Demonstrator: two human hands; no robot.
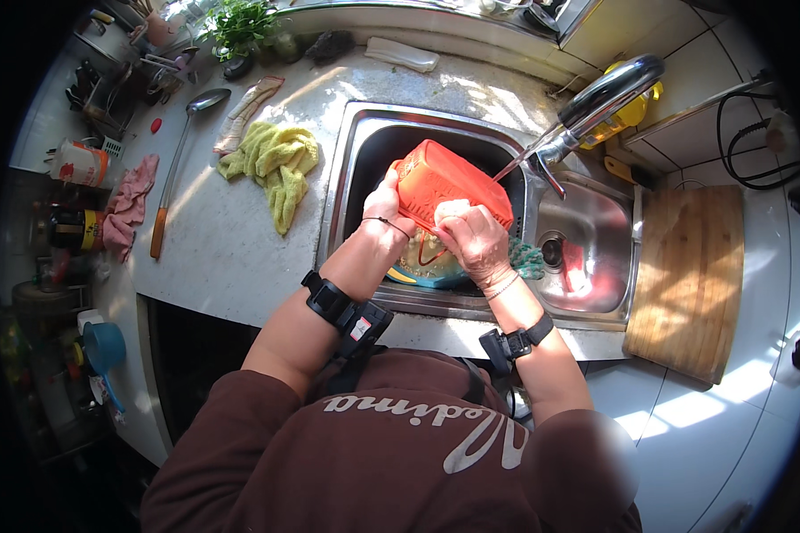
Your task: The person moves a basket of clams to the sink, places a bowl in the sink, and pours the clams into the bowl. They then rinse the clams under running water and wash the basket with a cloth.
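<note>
A red plastic basket (450, 176) with patterned sides is tilted over the large sink bowl (373, 126). My left hand (383, 206) grips its left end. Against the near side, my right hand (477, 240) is curled around a pale wad (452, 209); whether this is a sponge or a cloth, I cannot tell. A thin red handle (430, 256) hangs below the basket. Water (517, 160) runs from the chrome faucet (600, 93) onto its right end. Under my hands sits a blue-rimmed basin (427, 280) with pale, cloudy contents. Beside my right wrist lies a green mesh scrubber (525, 258).
To the left lie a yellow-green cloth (273, 160), a folded rag (247, 116) and a long-handled metal ladle (180, 153). Right of the large bowl is a smaller sink bowl (593, 233). A wooden cutting board (690, 280) borders it. A yellow bottle (623, 113) stands behind the faucet.
</note>
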